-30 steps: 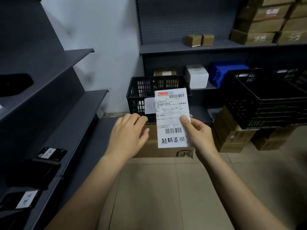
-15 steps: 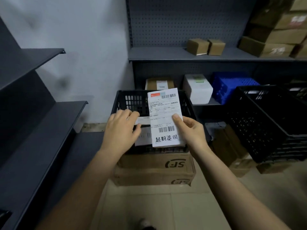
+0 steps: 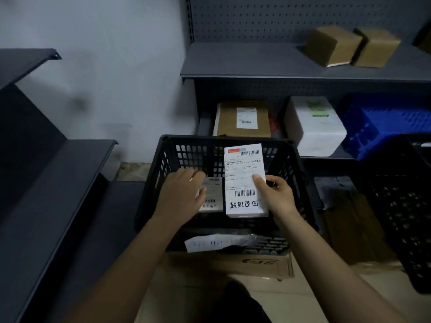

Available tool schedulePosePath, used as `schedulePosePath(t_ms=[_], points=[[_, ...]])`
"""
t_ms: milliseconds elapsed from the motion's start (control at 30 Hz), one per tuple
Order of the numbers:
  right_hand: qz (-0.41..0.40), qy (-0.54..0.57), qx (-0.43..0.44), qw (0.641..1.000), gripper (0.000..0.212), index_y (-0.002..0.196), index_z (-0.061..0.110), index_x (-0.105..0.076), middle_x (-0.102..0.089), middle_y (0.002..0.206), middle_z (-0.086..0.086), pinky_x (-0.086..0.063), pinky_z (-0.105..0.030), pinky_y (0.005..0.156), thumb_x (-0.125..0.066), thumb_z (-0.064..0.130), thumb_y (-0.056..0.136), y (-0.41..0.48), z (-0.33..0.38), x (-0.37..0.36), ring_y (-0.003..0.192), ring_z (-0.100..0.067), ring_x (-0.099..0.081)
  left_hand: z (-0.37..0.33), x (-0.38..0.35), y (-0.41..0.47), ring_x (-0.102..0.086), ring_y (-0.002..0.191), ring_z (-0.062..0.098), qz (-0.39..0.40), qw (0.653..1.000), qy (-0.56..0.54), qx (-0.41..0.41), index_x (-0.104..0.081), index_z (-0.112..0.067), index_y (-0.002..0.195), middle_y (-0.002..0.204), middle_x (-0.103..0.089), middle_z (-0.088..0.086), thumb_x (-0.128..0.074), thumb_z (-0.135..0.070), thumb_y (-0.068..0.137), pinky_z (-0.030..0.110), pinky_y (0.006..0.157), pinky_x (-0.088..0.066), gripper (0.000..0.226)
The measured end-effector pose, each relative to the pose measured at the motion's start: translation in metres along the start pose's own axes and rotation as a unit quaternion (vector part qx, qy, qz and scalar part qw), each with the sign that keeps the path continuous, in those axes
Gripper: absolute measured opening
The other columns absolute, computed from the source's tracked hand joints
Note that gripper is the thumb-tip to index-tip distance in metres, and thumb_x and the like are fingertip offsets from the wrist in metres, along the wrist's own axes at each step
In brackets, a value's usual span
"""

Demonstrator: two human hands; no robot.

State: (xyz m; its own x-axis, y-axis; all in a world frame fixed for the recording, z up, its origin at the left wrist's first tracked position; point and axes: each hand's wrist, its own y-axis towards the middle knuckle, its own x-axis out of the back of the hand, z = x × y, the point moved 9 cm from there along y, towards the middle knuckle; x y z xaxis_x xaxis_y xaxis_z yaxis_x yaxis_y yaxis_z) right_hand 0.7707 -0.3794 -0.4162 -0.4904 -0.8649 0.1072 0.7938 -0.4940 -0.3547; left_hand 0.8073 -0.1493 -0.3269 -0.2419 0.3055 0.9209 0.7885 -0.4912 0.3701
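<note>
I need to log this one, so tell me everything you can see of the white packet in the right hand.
The white packet is a flat, upright rectangle, perhaps a slim box, its face covered by a printed label: red patch and barcode on top, small print, a second barcode, four black handwritten characters. The right hand pinches its right edge, thumb on the face, holding it over the black crate. A smaller packet sits left of it, held by the left hand.
</note>
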Motion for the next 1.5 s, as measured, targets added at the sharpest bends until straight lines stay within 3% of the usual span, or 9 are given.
schedulePosePath(t_ms=[100,267,500,733,900,1000,1100,1267,1500], points=[[0.004,-0.034,-0.039,0.999,0.037,0.106,0.010,-0.057,-0.070,0.101,-0.007,-0.055,-0.037,0.087,-0.076,0.033,0.083,0.048,-0.028,-0.010,0.092,-0.021,-0.068,0.011,-0.052,0.021,-0.060,0.083,0.026,0.038,0.999,0.004,0.017,-0.066,-0.011,0.100,0.091,-0.064,0.005,-0.074,-0.018,0.076,0.037,0.070,-0.049,0.027],[-0.004,-0.101,-0.113,0.988,0.051,0.114,0.012,-0.058,-0.066,0.110,-0.005,-0.052,-0.041,0.095,-0.076,0.045,0.079,0.110,-0.089,-0.022,0.101,-0.023,-0.064,0.030,-0.148,0.030,-0.060,0.079,0.027,0.163,0.986,0.021,0.040,-0.066,-0.012,0.094,0.084,-0.061,0.005,-0.075,-0.021,0.073,0.038,0.065,-0.049,0.025],[-0.003,-0.156,-0.193,0.969,0.054,0.124,0.011,-0.058,-0.067,0.114,-0.007,-0.054,-0.042,0.090,-0.071,0.045,0.085,0.174,-0.163,-0.041,0.102,-0.027,-0.065,0.053,-0.260,0.026,-0.061,0.082,0.028,0.282,0.957,0.007,0.063,-0.064,-0.013,0.097,0.087,-0.064,0.007,-0.076,-0.019,0.072,0.037,0.067,-0.050,0.028],[-0.006,-0.183,-0.184,0.966,0.045,0.124,0.011,-0.057,-0.067,0.112,-0.011,-0.053,-0.038,0.082,-0.067,0.039,0.090,0.208,-0.200,-0.076,0.099,-0.029,-0.065,0.068,-0.316,0.017,-0.062,0.079,0.032,0.307,0.949,0.003,0.067,-0.066,-0.010,0.094,0.085,-0.063,0.010,-0.080,-0.015,0.066,0.037,0.063,-0.050,0.032],[-0.008,-0.302,-0.155,0.941,0.036,0.118,0.013,-0.066,-0.069,0.111,-0.010,-0.052,-0.034,0.077,-0.059,0.038,0.094,0.218,-0.211,-0.082,0.101,-0.032,-0.065,0.075,-0.332,0.013,-0.060,0.073,0.031,0.298,0.953,-0.009,0.052,-0.066,-0.009,0.089,0.080,-0.061,0.010,-0.082,-0.012,0.060,0.034,0.059,-0.047,0.033],[-0.003,-0.339,-0.147,0.929,0.032,0.115,0.011,-0.067,-0.070,0.109,-0.011,-0.047,-0.027,0.065,-0.061,0.034,0.093,0.220,-0.210,-0.081,0.097,-0.030,-0.066,0.073,-0.334,0.015,-0.061,0.073,0.030,0.301,0.953,-0.013,0.031,-0.066,-0.009,0.090,0.080,-0.062,0.009,-0.082,-0.013,0.060,0.035,0.061,-0.048,0.034],[0.011,-0.371,-0.109,0.922,0.031,0.116,0.008,-0.065,-0.070,0.109,-0.010,-0.041,-0.023,0.060,-0.064,0.028,0.092,0.216,-0.193,-0.081,0.096,-0.027,-0.065,0.072,-0.329,0.021,-0.062,0.077,0.032,0.300,0.953,-0.015,0.026,-0.066,-0.008,0.093,0.084,-0.063,0.011,-0.080,-0.013,0.064,0.037,0.064,-0.049,0.033],[0.083,-0.455,0.022,0.886,0.037,0.124,0.010,-0.061,-0.061,0.121,-0.009,-0.052,-0.035,0.085,-0.064,0.029,0.092,0.198,-0.140,-0.090,0.106,-0.025,-0.061,0.059,-0.293,0.055,-0.059,0.090,0.031,0.251,0.967,-0.038,0.021,-0.065,-0.009,0.104,0.095,-0.064,0.011,-0.071,-0.020,0.079,0.039,0.073,-0.047,0.028],[0.114,-0.494,0.247,0.826,0.022,0.106,0.010,-0.063,-0.060,0.105,-0.008,-0.044,-0.032,0.079,-0.067,0.022,0.088,0.160,-0.026,-0.100,0.102,-0.026,-0.056,0.036,-0.203,0.101,-0.058,0.082,0.027,0.129,0.992,-0.014,-0.006,-0.061,-0.011,0.089,0.085,-0.060,0.006,-0.074,-0.020,0.075,0.037,0.069,-0.048,0.021]])
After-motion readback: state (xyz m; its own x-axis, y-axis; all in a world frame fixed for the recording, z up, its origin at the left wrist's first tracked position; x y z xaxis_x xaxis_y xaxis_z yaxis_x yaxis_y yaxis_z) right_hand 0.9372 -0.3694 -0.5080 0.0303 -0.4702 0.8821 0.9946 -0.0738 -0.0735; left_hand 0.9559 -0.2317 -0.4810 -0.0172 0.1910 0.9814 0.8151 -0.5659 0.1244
